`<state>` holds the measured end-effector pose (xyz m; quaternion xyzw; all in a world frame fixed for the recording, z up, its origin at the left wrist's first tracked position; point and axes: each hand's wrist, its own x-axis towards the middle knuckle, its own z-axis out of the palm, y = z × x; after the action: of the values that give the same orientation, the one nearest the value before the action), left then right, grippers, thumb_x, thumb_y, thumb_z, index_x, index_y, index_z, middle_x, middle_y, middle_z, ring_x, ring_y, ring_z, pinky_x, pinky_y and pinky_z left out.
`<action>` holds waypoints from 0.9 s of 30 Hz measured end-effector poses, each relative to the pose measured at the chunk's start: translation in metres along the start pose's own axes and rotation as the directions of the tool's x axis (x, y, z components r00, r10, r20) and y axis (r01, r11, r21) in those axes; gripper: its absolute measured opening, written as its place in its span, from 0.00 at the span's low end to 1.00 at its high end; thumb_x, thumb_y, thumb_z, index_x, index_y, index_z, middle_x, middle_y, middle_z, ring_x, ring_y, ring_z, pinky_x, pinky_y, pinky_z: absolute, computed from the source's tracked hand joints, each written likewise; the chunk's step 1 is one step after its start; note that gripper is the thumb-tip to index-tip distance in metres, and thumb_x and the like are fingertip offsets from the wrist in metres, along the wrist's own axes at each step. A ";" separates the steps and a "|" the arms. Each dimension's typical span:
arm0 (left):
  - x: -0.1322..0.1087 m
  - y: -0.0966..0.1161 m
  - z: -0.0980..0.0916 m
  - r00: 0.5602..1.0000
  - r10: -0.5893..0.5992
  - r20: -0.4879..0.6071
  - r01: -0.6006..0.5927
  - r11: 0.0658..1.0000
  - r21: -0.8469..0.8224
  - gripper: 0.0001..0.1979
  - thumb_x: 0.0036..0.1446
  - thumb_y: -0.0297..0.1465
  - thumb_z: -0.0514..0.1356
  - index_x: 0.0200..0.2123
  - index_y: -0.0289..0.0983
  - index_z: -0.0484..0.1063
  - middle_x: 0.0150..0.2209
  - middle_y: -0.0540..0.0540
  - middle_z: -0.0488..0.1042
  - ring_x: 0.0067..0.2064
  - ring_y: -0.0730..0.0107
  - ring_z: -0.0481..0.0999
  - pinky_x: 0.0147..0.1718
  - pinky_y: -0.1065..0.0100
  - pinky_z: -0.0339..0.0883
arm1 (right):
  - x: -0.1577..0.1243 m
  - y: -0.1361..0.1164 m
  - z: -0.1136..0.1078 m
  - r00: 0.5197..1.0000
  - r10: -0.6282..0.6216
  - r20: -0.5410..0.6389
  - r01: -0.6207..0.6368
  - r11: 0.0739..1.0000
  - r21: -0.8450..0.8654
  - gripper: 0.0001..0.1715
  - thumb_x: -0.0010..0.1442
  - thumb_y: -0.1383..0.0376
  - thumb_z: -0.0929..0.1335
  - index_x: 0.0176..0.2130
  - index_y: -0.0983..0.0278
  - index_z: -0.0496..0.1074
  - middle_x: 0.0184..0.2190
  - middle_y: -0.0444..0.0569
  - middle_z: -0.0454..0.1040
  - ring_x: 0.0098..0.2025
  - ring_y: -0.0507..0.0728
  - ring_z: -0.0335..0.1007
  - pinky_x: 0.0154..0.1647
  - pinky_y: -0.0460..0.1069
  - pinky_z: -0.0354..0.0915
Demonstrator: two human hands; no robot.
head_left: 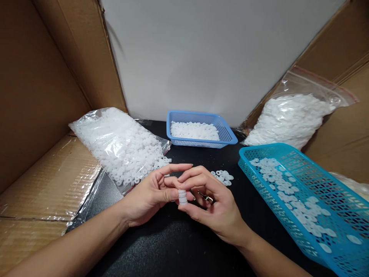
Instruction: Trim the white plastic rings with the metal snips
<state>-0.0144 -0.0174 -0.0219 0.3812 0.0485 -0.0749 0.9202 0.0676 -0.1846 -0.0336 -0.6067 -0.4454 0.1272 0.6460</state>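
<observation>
Left hand: thumb and fingers touching a short stack of white discs.
Right hand: thumb at the stack's lower end, fingertips near its top; a small metal tool lies within the curled fingers.
Loose rings: a small pile on the black counter, beyond the right hand.
Blue basket: at the back, holding white rings.
Teal basket: at right, white discs scattered inside.
Left bag: clear, full of white rings.
Right bag: clear, bulging with white pieces, beside cardboard.
</observation>
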 end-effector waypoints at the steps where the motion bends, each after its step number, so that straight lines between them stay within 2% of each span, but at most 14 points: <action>1: 0.000 0.000 0.001 1.000 0.001 -0.001 -0.001 1.000 -0.004 0.24 0.50 0.23 0.75 0.52 0.38 0.81 0.30 0.50 0.84 0.37 0.71 0.86 0.43 0.72 0.76 | 0.000 0.000 -0.001 1.000 -0.002 0.003 0.002 1.000 -0.006 0.13 0.58 0.68 0.77 0.43 0.57 0.78 0.45 0.50 0.74 0.47 0.58 0.76 0.38 0.49 0.75; 4: -0.001 0.001 0.002 1.000 0.005 0.008 -0.005 1.000 -0.012 0.24 0.50 0.23 0.75 0.52 0.38 0.81 0.29 0.50 0.84 0.38 0.69 0.86 0.44 0.71 0.77 | 0.000 0.001 -0.003 1.000 0.005 0.021 -0.004 0.999 -0.033 0.13 0.57 0.66 0.78 0.43 0.57 0.78 0.45 0.50 0.74 0.46 0.58 0.75 0.36 0.49 0.74; 8: -0.001 -0.002 0.001 0.999 0.028 0.020 -0.028 1.000 -0.004 0.26 0.50 0.23 0.75 0.53 0.39 0.80 0.33 0.47 0.86 0.41 0.66 0.86 0.46 0.69 0.77 | 0.000 0.001 -0.005 0.998 0.048 0.037 -0.048 0.999 0.013 0.12 0.57 0.63 0.78 0.42 0.58 0.78 0.45 0.51 0.74 0.44 0.57 0.75 0.34 0.47 0.73; 11: -0.002 -0.004 -0.001 0.999 0.045 0.025 -0.046 0.999 0.017 0.26 0.49 0.22 0.75 0.53 0.39 0.80 0.32 0.47 0.85 0.39 0.67 0.86 0.44 0.69 0.77 | 0.001 0.001 -0.006 0.998 0.048 0.048 -0.049 0.999 0.015 0.12 0.57 0.62 0.78 0.42 0.57 0.79 0.45 0.51 0.74 0.44 0.57 0.75 0.31 0.46 0.71; 15: -0.001 -0.006 -0.001 0.998 0.063 0.008 -0.063 0.996 0.058 0.26 0.47 0.24 0.77 0.51 0.40 0.81 0.29 0.50 0.83 0.34 0.72 0.84 0.41 0.72 0.75 | 0.003 -0.001 -0.006 0.998 -0.007 0.064 0.009 0.999 -0.032 0.11 0.57 0.61 0.79 0.41 0.58 0.79 0.44 0.51 0.75 0.48 0.60 0.75 0.39 0.50 0.74; 19: 0.001 -0.007 0.001 0.993 0.116 -0.030 -0.111 0.987 0.116 0.25 0.45 0.28 0.79 0.49 0.40 0.82 0.25 0.53 0.81 0.29 0.77 0.80 0.41 0.73 0.72 | 0.004 -0.001 -0.007 0.995 -0.038 0.091 0.042 0.998 -0.053 0.10 0.58 0.63 0.78 0.41 0.58 0.79 0.45 0.51 0.76 0.48 0.60 0.75 0.45 0.54 0.76; 22: 0.001 -0.007 0.003 0.987 0.150 -0.055 -0.140 0.978 0.157 0.25 0.43 0.29 0.80 0.47 0.39 0.83 0.24 0.54 0.81 0.29 0.76 0.80 0.41 0.73 0.71 | 0.004 -0.001 -0.008 0.995 -0.037 0.096 0.042 0.998 -0.050 0.11 0.57 0.66 0.78 0.42 0.57 0.80 0.46 0.51 0.75 0.49 0.60 0.76 0.48 0.55 0.76; 25: 0.000 -0.006 0.003 0.993 0.111 -0.037 -0.105 0.985 0.134 0.27 0.45 0.35 0.79 0.49 0.39 0.80 0.26 0.52 0.81 0.29 0.75 0.80 0.34 0.74 0.72 | 0.004 0.000 -0.010 0.993 -0.027 0.116 0.028 1.000 -0.005 0.13 0.56 0.67 0.79 0.42 0.56 0.81 0.46 0.51 0.73 0.53 0.61 0.75 0.48 0.54 0.77; 27: 0.000 -0.005 0.003 0.999 0.040 0.001 -0.040 0.994 0.102 0.27 0.48 0.40 0.76 0.50 0.40 0.77 0.28 0.50 0.82 0.27 0.73 0.80 0.27 0.75 0.70 | 0.003 0.000 -0.011 0.989 0.017 0.148 -0.025 0.998 0.055 0.14 0.55 0.67 0.79 0.42 0.55 0.81 0.47 0.51 0.70 0.52 0.60 0.75 0.43 0.51 0.78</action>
<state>-0.0150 -0.0224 -0.0233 0.4287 0.0373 -0.0587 0.9008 0.0774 -0.1902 -0.0305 -0.5817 -0.4817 0.1911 0.6270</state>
